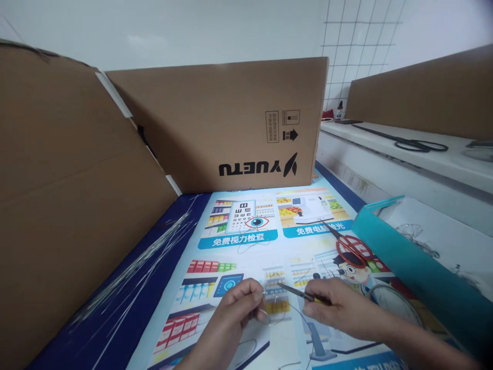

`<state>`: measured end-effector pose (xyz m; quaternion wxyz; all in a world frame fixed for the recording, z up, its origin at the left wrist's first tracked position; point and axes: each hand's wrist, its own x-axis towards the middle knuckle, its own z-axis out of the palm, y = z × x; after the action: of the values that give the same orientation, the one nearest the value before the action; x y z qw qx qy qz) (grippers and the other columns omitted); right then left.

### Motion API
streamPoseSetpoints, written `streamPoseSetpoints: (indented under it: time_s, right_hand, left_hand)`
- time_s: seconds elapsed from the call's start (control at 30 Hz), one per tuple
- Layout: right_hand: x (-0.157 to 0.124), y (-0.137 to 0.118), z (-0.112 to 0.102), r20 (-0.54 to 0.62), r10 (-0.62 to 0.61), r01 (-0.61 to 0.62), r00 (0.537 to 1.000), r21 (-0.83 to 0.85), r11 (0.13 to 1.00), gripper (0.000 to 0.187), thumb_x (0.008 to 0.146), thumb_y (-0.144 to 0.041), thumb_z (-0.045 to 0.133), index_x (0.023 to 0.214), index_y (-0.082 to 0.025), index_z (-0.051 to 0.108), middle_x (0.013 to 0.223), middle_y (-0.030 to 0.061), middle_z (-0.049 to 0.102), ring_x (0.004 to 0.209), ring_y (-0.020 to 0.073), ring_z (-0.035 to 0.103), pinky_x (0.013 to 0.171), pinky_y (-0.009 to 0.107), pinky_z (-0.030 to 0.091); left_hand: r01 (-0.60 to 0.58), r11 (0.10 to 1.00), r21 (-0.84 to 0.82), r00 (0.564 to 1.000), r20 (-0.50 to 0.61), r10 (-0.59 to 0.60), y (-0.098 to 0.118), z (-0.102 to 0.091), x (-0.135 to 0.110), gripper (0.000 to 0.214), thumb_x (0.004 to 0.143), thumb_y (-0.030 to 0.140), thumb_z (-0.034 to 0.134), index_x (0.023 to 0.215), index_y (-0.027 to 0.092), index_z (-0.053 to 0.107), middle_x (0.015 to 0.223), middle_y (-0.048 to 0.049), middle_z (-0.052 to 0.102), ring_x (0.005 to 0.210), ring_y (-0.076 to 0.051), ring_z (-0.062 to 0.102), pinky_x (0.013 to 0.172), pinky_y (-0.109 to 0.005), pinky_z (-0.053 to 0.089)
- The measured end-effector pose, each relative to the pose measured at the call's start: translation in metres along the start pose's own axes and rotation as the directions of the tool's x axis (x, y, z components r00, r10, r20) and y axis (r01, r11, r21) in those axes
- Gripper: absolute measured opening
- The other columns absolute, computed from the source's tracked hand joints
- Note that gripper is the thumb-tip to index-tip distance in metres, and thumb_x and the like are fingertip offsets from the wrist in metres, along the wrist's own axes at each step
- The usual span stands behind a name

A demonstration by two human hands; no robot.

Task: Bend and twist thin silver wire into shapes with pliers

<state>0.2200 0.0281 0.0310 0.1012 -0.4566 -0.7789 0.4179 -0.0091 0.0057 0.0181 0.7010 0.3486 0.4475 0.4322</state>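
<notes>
Pliers (296, 291) lie gripped in my right hand (339, 311), tips angled toward thin wire (264, 293) that my left hand (242, 304) pinches above the printed mat (285, 252), seemingly steadying it.

Cardboard (215, 118) walls off the blue-edged tabletop (194, 201); behind rises a pale wall (192, 31), with a dark grid (356, 45) above the white shelf (454, 163).

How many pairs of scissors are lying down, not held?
2: red-handled scissors on the printed table cover, black scissors on the white shelf. More could be hidden.
</notes>
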Motion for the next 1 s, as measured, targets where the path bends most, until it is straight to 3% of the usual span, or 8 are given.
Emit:
streamPoseSetpoints:
  time_s: [0.43,0.6,0.8,1.0]
  right_hand:
    - [0.0016,0.0028,0.0034,-0.088,-0.007,0.002,0.996,-0.054,0.999,0.029,0.082,-0.043,0.047,0.07,-0.017,0.049,0.064,-0.0029,0.047,0.058,0.0091,0.039,0.051,0.019,0.027]
    - [0.0024,0.0,0.0028,-0.082,0.009,-0.015,0.997,-0.071,0.997,0.028,0.083,-0.042,0.047,0.071,-0.017,0.05,0.064,-0.0032,0.047,0.057,0.0091,0.039,0.049,0.02,0.026]
    - [0.0009,-0.0033,0.0003,-0.076,-0.012,0.001,0.997,-0.134,0.991,0.029,0.084,-0.043,0.045,0.074,-0.017,0.052,0.066,-0.0026,0.051,0.057,0.0098,0.041,0.05,0.02,0.027]
    - [-0.0018,-0.0052,-0.0034,-0.084,-0.051,0.034,0.995,-0.186,0.982,0.03,0.083,-0.046,0.046,0.073,-0.018,0.053,0.067,-0.0016,0.055,0.059,0.0115,0.046,0.052,0.021,0.028]
  left_hand:
    - [-0.014,1.0,0.024,0.998,-0.06,0.015,0.001,0.0028,0.0004,0.02,0.077,0.031,0.055,0.064,0.018,0.049,0.059,0.0026,0.051,0.056,-0.011,0.047,0.058,-0.024,0.032]
    - [0.003,0.995,0.101,1.0,-0.013,-0.001,-0.0018,-0.0014,0.0022,0.013,0.08,0.031,0.053,0.076,0.019,0.053,0.063,0.0018,0.053,0.058,-0.012,0.048,0.058,-0.025,0.033]
    - [-0.044,0.987,0.155,0.999,0.006,0.044,-0.0026,-0.0039,0.0024,0.016,0.079,0.03,0.056,0.093,0.021,0.059,0.085,-0.0015,0.057,0.079,-0.015,0.051,0.07,-0.027,0.037]
    - [-0.064,0.973,0.221,0.996,-0.052,0.078,0.0006,-0.0057,0.0011,0.026,0.075,0.027,0.062,0.101,0.023,0.063,0.111,-0.0049,0.057,0.109,-0.025,0.045,0.089,-0.032,0.032]
